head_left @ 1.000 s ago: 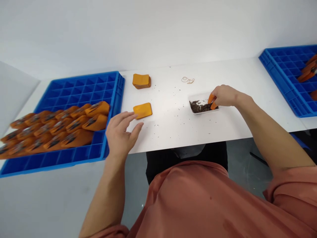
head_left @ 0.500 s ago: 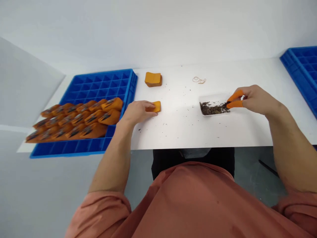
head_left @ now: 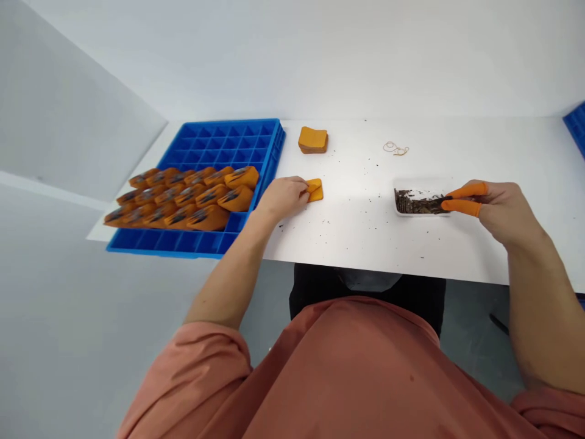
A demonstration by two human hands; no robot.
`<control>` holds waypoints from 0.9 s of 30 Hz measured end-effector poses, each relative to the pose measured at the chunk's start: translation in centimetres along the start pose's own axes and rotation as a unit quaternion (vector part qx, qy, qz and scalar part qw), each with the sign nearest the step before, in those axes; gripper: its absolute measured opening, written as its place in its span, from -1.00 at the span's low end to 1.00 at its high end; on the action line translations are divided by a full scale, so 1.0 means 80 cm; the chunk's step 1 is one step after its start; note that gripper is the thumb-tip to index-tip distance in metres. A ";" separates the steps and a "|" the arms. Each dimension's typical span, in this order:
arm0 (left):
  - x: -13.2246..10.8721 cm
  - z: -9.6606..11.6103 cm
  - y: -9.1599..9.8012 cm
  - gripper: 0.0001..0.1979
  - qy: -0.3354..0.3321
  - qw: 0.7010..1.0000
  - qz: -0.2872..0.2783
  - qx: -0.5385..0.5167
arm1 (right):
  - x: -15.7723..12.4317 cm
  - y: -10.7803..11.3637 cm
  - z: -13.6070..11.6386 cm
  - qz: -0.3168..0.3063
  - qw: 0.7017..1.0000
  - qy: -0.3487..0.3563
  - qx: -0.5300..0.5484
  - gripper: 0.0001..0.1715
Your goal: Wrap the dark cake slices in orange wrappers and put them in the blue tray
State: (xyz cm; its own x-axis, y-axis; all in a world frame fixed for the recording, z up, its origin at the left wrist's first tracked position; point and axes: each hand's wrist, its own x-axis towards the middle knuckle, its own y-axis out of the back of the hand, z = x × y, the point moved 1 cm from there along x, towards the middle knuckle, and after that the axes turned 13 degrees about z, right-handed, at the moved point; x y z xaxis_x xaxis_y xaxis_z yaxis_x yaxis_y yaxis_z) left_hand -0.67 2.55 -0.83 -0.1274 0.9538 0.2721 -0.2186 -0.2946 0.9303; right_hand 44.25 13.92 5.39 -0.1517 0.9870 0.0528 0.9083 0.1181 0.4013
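Note:
My left hand (head_left: 284, 196) is closed on a small flat orange pouch (head_left: 315, 189) lying on the white table (head_left: 365, 225), just right of the blue grid tray (head_left: 214, 143). My right hand (head_left: 496, 207) wears orange finger cots on thumb and forefinger. These pinch a dark pinch of dried material at the right edge of a shallow white dish (head_left: 420, 201) holding dark shreds.
The blue tray holds several filled orange pouches (head_left: 192, 195) in rows. A stack of empty orange pouches (head_left: 313, 139) and a rubber band (head_left: 395, 148) lie farther back. Dark crumbs are scattered on the table. A second blue tray's corner (head_left: 576, 125) shows at far right.
My left hand moved from open beside the orange pouch to gripping it. My right hand drew back from the dish's middle to its right edge. The view swung left.

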 end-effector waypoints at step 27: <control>-0.117 0.151 0.053 -0.55 0.188 0.813 0.172 -0.524 | -0.138 -0.142 -0.134 -0.065 0.960 0.086 0.258 -0.85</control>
State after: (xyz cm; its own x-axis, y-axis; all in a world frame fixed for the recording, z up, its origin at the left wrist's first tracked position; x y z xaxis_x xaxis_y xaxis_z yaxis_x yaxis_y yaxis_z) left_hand 11.27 -6.90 3.58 -0.5983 0.7773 0.1943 -0.7868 -0.6158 0.0409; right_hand 31.45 0.52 10.07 -0.2992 0.9327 0.2016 0.9427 0.3215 -0.0886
